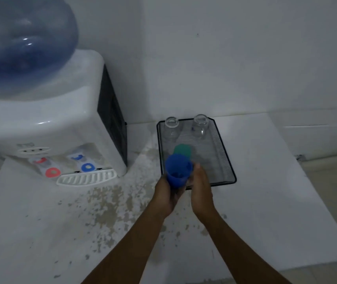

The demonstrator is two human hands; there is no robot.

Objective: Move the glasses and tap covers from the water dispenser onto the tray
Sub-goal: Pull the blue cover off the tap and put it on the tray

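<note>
A blue plastic tap cover (pixel 177 171), cup-shaped with its opening up, is held in my left hand (pixel 167 196) over the near left corner of the black mesh tray (pixel 223 154). My right hand (pixel 201 187) is beside it, fingertips touching the cover's right side. A green tap cover (pixel 183 150) lies on the tray just beyond the blue one. Two clear glasses (pixel 171 127) (pixel 200 126) stand at the tray's far end. The white water dispenser (pixel 46 124) stands at the left with a red tap (pixel 52 172) and a blue tap (pixel 87 167).
A large blue water bottle (pixel 24 44) sits atop the dispenser. A white drip grille (pixel 86 177) juts out below the taps. The white counter (pixel 81 222) has worn, flaking patches. White walls close off the back; the counter's right edge drops to a tiled floor.
</note>
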